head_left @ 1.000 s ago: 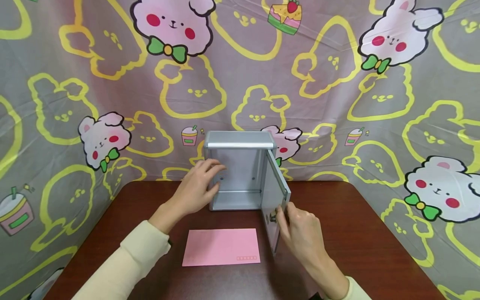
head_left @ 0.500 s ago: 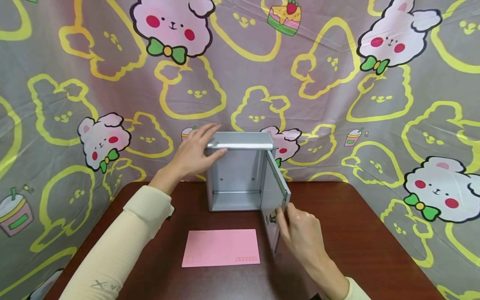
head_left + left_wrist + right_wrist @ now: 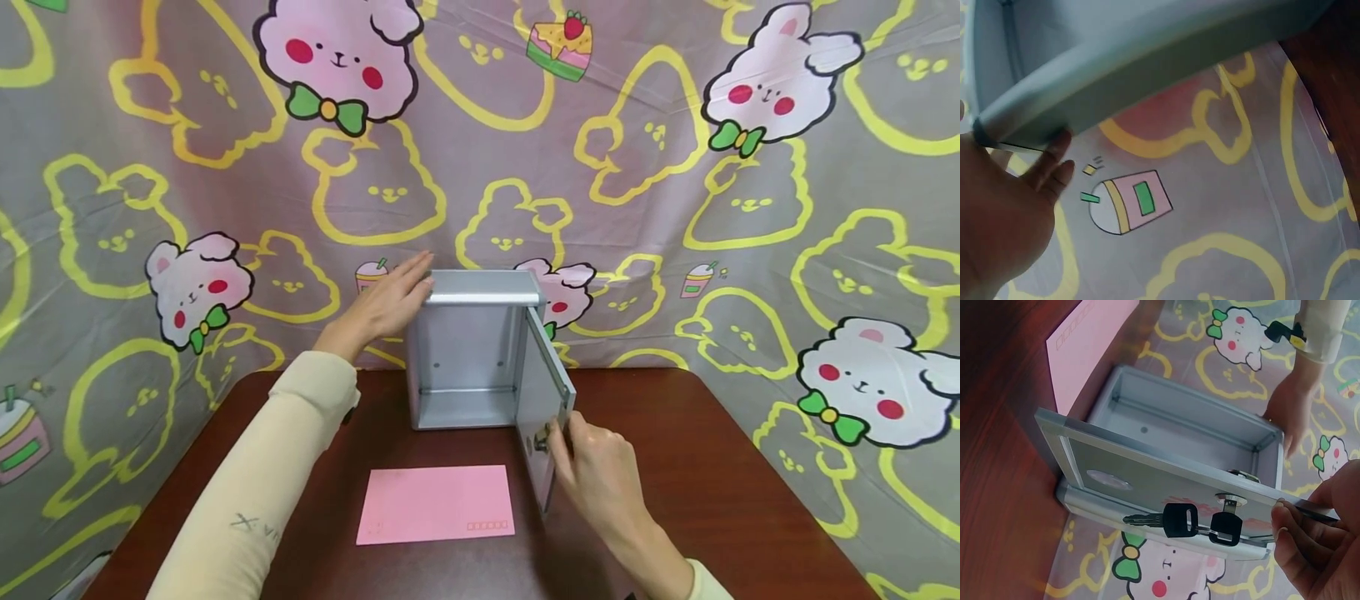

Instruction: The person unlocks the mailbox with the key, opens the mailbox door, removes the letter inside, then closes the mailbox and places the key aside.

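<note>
A grey metal lockbox [image 3: 487, 287] stands on the table with its door [image 3: 542, 379] swung open to the right. My right hand [image 3: 603, 467] pinches the free edge of that door, close to the lock's latch [image 3: 542, 439]. In the right wrist view, one black-headed key [image 3: 1227, 529] sits in the lock on the door's outer face, and a second key [image 3: 1179, 520] hangs from it. My left hand [image 3: 390, 302] lies on the box's upper left corner with its fingers extended. Nothing shows inside the box.
A pink envelope [image 3: 435, 504] lies flat on the brown table [image 3: 675, 442] in front of the box, just left of the door's lower edge. Behind the table hangs a patterned cloth [image 3: 480, 142] with rabbit drawings.
My left hand has risen from before the box's opening on the left up to its upper left corner, its fingers straightening. The right hand keeps its hold on the door.
</note>
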A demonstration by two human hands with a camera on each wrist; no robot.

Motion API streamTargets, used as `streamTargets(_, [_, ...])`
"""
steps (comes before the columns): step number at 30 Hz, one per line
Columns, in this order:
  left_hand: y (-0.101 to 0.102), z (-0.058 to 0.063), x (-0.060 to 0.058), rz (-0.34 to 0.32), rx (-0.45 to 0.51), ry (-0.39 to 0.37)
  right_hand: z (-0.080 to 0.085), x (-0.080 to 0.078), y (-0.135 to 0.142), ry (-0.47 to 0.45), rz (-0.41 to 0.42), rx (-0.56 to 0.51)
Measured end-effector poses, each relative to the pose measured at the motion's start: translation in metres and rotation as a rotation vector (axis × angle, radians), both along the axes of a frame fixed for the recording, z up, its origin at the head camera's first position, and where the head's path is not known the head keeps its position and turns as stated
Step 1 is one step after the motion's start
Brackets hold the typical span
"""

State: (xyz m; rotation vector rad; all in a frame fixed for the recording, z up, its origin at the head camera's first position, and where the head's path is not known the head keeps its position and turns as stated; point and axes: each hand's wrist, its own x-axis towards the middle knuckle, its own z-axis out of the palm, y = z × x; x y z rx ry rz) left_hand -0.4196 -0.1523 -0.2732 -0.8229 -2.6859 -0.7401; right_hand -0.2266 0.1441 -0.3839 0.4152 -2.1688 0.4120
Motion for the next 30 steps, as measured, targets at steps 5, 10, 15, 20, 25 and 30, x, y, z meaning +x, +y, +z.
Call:
streamTargets(5, [-0.004, -0.003, -0.008, -0.038, 0.011, 0.003, -0.001, 0.0, 0.0, 0.009, -0.008, 0.006])
streamTargets(10, [-0.006, -0.004, -0.012, -0.052, 0.016, -0.007, 0.0, 0.0, 0.001, 0.006, -0.006, 0.01])
streamTargets(15, [-0.007, -0.005, -0.014, -0.063, -0.006, -0.012, 0.0, 0.0, 0.001, 0.008, -0.008, 0.01])
streamTargets(20, [-0.01, -0.005, -0.014, -0.069, -0.021, -0.003, 0.0, -0.001, 0.0, 0.009, -0.008, 0.01])
streamTargets(25, [-0.011, -0.008, -0.017, -0.08, -0.02, 0.045, 0.0, -0.001, 0.0, 0.008, -0.009, 0.014])
streamTargets(30, [-0.012, -0.013, -0.021, -0.078, -0.012, 0.089, 0.0, 0.0, 0.001, -0.016, -0.013, 0.006])
